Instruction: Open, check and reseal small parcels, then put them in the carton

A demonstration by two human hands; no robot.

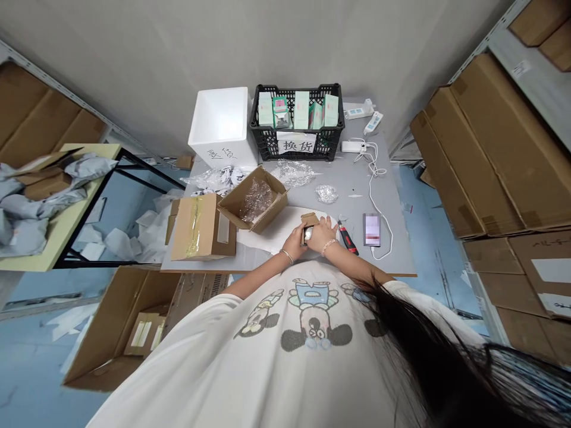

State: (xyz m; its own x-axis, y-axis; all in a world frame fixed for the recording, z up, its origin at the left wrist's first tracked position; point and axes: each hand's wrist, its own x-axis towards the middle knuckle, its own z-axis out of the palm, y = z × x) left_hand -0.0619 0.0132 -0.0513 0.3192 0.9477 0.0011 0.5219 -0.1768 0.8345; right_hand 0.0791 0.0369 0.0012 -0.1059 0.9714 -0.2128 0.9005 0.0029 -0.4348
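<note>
A small cardboard box (309,219) with its flap up sits between my hands near the table's front edge. Inside it a round white item (308,234) partly shows; its kind I cannot make out. My left hand (295,241) is closed on the box's left side. My right hand (322,235) grips the right side, its fingers bent over the edge and partly hiding the contents. White paper (263,239) lies under and left of the box. Just right of my right hand is a red and black utility knife (348,239).
An open carton (253,199) with bubble wrap and a taped carton (203,229) stand left. Behind are a white foam box (223,122) and a black crate (297,145) of pale green boxes. A phone (372,230) on a white cable lies right, with power strips (359,112) behind.
</note>
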